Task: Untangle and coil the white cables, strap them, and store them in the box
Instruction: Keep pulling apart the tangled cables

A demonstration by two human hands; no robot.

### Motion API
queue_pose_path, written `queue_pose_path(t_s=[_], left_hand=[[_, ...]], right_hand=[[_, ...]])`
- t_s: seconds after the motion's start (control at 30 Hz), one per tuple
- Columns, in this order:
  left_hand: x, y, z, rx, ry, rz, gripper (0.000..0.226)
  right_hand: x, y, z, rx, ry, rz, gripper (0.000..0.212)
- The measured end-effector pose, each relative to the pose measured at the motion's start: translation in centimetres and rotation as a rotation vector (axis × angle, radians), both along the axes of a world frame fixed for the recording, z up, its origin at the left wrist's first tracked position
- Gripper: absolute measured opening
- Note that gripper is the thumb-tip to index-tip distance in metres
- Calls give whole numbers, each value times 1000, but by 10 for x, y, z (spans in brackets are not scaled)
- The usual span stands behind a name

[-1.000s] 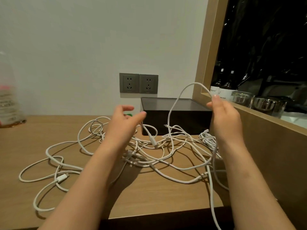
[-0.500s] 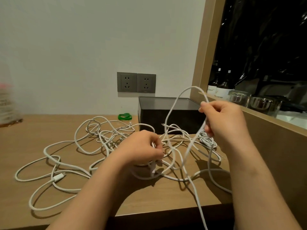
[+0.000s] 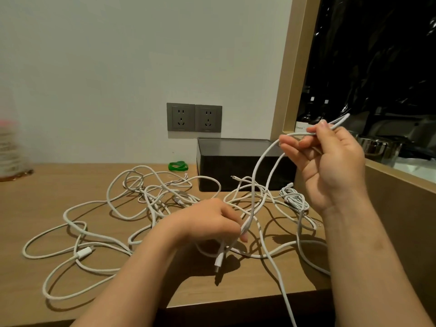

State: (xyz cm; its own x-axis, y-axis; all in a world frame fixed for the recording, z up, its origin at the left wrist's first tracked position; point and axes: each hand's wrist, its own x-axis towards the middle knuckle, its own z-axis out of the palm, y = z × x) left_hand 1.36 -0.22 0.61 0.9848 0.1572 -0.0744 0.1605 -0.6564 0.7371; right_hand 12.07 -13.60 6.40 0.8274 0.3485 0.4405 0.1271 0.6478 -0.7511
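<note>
The white cables (image 3: 151,201) lie in a loose tangle across the wooden bench (image 3: 47,185). One strand (image 3: 259,166) arcs up out of the tangle to the raised right hand (image 3: 330,166), which pinches a folded loop of it between thumb and fingers. The left hand (image 3: 207,223) sits low over the tangle, fingers curled round what seems the same strand, a plug (image 3: 218,264) dangling just below. Behind the tangle the dark box (image 3: 236,168) stands at the wall, with a green band (image 3: 178,166), perhaps a strap, beside it and two grey sockets (image 3: 194,118) above.
</note>
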Motion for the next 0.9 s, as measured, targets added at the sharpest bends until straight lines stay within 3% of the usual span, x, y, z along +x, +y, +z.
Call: queue_pose_path(t_s=[0.07,0.13,0.23,0.33,0.5,0.63,0.7,0.77,0.9], left_hand=[[0,6,0,-10,-4,50,22],[-4,17,3,-174,-46,151,31],[-15,29,9,-319,-260,217,36],[-21,27,14,-246,-442,353,35],[-19,24,26,-428,-706,604,34],[-25,26,33,-434,-782,621,35],[-26,26,35,-456,-791,593,36],[-28,24,38,-532,-786,542,35],[-29,19,40,-676,-778,454,34]], right_hand=[[2,1,-1,29,-2,-21,23],[6,1,-3,44,1,-71,22],[15,2,-9,-20,21,-160,21],[19,9,-19,-225,57,-122,18],[2,22,-31,-657,-91,95,13],[-14,31,-32,-868,-391,141,11],[-23,39,-33,-915,-485,194,19],[-30,48,-39,-959,-540,261,29],[-33,62,-48,-978,-517,232,10]])
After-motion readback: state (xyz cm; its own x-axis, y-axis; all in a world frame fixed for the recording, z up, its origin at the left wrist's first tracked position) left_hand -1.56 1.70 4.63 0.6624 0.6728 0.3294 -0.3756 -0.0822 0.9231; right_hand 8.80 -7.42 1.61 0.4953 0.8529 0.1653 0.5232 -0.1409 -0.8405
